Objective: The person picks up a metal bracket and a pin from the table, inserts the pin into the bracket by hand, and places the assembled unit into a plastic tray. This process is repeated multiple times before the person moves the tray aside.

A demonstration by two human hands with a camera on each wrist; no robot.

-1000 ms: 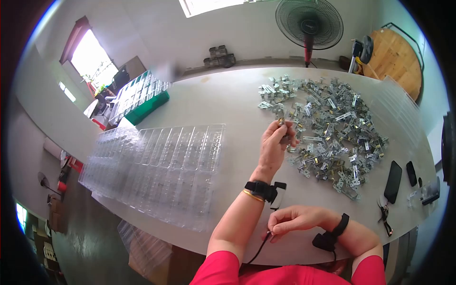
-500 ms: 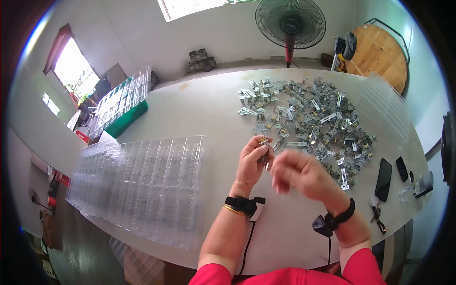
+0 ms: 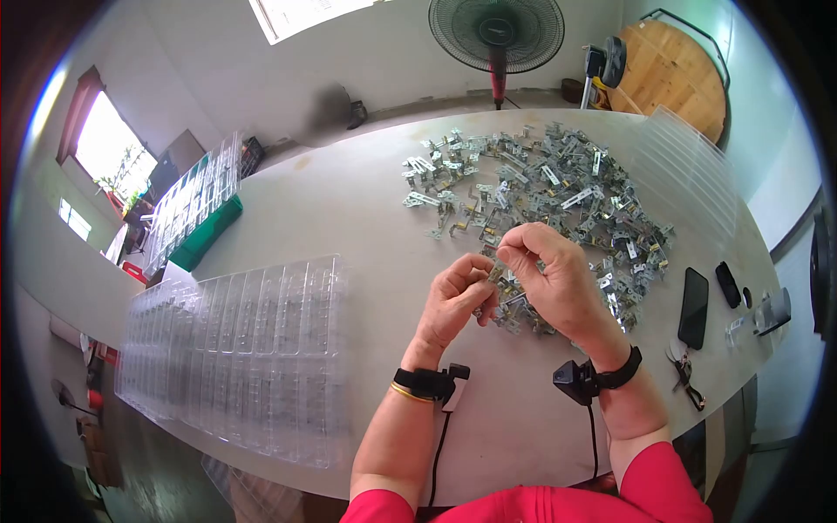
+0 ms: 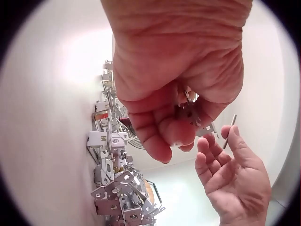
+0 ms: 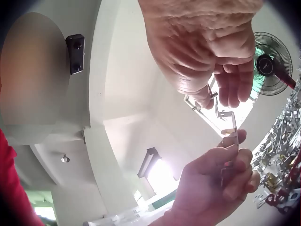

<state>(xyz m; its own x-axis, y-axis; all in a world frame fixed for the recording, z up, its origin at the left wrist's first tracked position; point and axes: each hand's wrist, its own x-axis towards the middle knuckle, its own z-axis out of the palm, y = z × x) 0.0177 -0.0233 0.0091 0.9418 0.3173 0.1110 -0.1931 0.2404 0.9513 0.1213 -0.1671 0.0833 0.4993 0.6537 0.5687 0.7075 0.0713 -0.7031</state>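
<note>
My left hand (image 3: 453,301) grips a small bent metal bracket (image 5: 233,123), whose stepped end sticks up past the fingertips in the right wrist view. Opposite it, my right hand (image 3: 558,283) pinches a thin metal pin (image 4: 229,132) between thumb and index finger, the other fingers loosely bent. Both hands are raised close together at the near edge of a large pile of metal brackets (image 3: 567,192). In the left wrist view, curled fingers hide much of the held bracket.
Clear plastic compartment trays (image 3: 235,366) lie on the left of the white table (image 3: 375,209), with a green box (image 3: 209,234) behind them. To the right are a phone (image 3: 693,308), cutters (image 3: 684,373) and another clear tray (image 3: 693,174). A fan (image 3: 497,35) stands beyond.
My right hand has come up from the table's near edge to beside the left hand, with a pin in its fingers. The left hand has drawn back nearer the body, still holding the bracket.
</note>
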